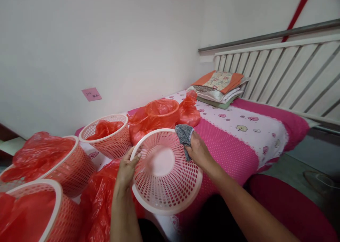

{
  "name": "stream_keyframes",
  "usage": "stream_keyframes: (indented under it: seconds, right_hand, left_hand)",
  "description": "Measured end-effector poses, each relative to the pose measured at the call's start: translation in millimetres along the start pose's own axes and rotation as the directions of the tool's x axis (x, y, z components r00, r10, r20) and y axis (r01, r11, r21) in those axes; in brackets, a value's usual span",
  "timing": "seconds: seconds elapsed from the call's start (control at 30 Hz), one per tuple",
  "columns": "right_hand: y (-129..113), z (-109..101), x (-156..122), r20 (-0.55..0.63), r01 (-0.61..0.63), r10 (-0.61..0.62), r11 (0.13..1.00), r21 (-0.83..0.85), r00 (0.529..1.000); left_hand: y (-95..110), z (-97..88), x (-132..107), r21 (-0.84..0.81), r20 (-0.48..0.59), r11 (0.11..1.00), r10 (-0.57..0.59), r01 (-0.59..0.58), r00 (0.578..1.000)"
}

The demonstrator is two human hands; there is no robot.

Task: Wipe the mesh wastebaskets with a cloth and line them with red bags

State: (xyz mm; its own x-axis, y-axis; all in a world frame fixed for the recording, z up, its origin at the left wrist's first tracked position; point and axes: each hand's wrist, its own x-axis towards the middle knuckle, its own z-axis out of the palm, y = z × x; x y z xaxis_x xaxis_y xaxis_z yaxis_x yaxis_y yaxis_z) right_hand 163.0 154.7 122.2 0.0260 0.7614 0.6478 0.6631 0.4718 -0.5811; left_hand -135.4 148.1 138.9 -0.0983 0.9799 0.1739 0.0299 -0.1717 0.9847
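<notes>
A pink plastic mesh basket is tilted in front of me, its open top facing me and nothing inside. My left hand grips its rim on the left, thumb over the edge. At the upper right of the rim, my right hand is closed on a grey cloth, which lies folded over the rim. Part of the cloth hangs down inside the basket wall. The fingers of my left hand behind the rim are hidden.
Several similar baskets with red plastic bags stand on the left of the bed. A tied red bag lies behind. Folded bedding is by the white headboard. A dark red round stool is at right.
</notes>
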Motion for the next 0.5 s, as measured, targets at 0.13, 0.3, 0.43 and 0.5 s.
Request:
stream_keyframes:
  seconds: [0.13,0.3,0.43,0.5]
  right_hand:
    - [4,-1,-10,-0.027,-0.060,0.062,0.996,0.069,0.998]
    - [12,0,-14,-0.012,-0.096,0.098,0.990,0.107,0.995]
    - [18,0,-16,0.000,-0.114,0.114,0.986,0.118,0.993]
    - [23,0,-20,-0.004,-0.135,0.137,0.983,0.124,0.991]
  left_hand:
    - [-1,0.9,-2,-0.006,-0.010,1.000,0.006,-0.006,1.000]
    - [-4,2.9,-8,-0.023,-0.033,0.999,0.027,-0.028,0.999]
    - [-3,4.9,-8,0.014,-0.082,1.000,0.027,-0.026,0.996]
    - [-2,6.7,-7,0.012,-0.105,1.000,0.015,-0.014,0.994]
